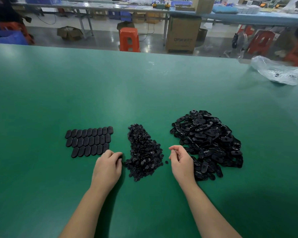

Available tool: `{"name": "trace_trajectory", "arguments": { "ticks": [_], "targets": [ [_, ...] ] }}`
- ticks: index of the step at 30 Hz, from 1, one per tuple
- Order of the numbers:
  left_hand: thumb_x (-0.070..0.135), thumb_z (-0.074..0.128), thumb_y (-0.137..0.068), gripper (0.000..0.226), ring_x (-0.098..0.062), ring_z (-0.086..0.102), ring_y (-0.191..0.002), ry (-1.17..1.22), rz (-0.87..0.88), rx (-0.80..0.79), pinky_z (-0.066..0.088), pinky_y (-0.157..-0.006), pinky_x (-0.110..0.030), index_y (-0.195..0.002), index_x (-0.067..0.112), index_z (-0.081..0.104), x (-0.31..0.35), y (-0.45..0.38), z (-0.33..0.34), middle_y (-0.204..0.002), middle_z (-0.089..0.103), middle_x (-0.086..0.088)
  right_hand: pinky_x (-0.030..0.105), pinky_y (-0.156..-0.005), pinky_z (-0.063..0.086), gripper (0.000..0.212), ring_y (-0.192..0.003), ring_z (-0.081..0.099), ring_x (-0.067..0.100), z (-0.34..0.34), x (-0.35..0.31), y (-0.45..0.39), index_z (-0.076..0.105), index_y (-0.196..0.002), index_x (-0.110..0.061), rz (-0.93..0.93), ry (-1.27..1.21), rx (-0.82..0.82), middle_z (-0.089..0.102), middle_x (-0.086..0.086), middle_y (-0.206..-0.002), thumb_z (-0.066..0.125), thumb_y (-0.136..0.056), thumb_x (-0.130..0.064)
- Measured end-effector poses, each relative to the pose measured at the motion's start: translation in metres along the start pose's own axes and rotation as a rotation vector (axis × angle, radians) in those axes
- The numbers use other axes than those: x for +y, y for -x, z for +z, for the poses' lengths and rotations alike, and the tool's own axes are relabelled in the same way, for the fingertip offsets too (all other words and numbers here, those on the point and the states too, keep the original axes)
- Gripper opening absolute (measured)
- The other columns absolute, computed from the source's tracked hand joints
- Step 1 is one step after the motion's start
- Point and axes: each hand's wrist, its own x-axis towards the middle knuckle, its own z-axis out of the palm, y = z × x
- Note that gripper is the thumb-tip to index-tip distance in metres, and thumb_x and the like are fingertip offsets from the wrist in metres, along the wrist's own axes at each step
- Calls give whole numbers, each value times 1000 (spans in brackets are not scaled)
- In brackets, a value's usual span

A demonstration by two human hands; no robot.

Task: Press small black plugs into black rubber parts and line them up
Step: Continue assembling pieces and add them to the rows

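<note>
On the green table [144,86] three rows of flat black oval rubber parts [89,140] lie lined up at the left. A pile of small black plugs [142,152] sits in the middle. A bigger heap of loose black rubber parts [208,143] lies at the right. My left hand [108,166] rests at the right end of the lowest row, fingers curled over something dark at its tips that I cannot make out. My right hand [181,160] hovers between the plug pile and the heap, fingers loosely curled, holding nothing that I can see. One stray plug [166,162] lies beside it.
A crumpled clear plastic bag [275,70] lies at the table's far right edge. Beyond the table stand orange stools [129,39], cardboard boxes [183,34] and another long workbench [162,11]. A person's dark sleeve shows at the far right.
</note>
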Motion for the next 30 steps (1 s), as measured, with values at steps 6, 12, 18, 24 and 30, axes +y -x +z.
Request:
{"name": "trace_trajectory", "arguments": {
  "ticks": [6,12,18,24,30],
  "targets": [
    [18,66,-95,19,-23,57,-79,11,-12,19,49,-71,-35,-111,12,74,15,-3,10,-91,58,0,24,-48,35,22,-48,41,4,-1,0,0,61,-94,-30,1,13,0,67,8,-75,50,-103,-13],
    [21,65,-97,18,-22,61,-83,23,-23,25,51,-73,-36,-109,12,75,13,-5,10,-95,63,0,24,-49,37,21,-49,43,4,-1,0,0,61,-95,-30,-3,26,-2,67,7,-75,50,-103,-14],
    [21,61,-99,16,-22,61,-72,-21,-25,63,48,-60,-33,-97,13,75,17,-10,8,-90,64,0,22,-48,36,22,-48,44,5,0,0,0,61,-95,-31,-11,45,-4,66,5,-72,51,-103,-13],
    [21,54,-102,17,-22,57,-64,18,-21,88,50,-54,-37,-94,11,66,18,-11,8,-91,58,-1,19,-47,35,21,-48,42,5,-1,-2,0,62,-95,-29,-25,68,-26,66,10,-73,52,-102,-12],
    [18,52,-103,13,-24,61,-70,101,-22,128,49,-59,-37,-96,11,61,18,-7,8,-86,64,0,28,-62,45,14,-64,56,6,-35,-9,-19,64,-111,-24,-162,514,10,59,-9,-94,58,-100,-19]
  ]
}}
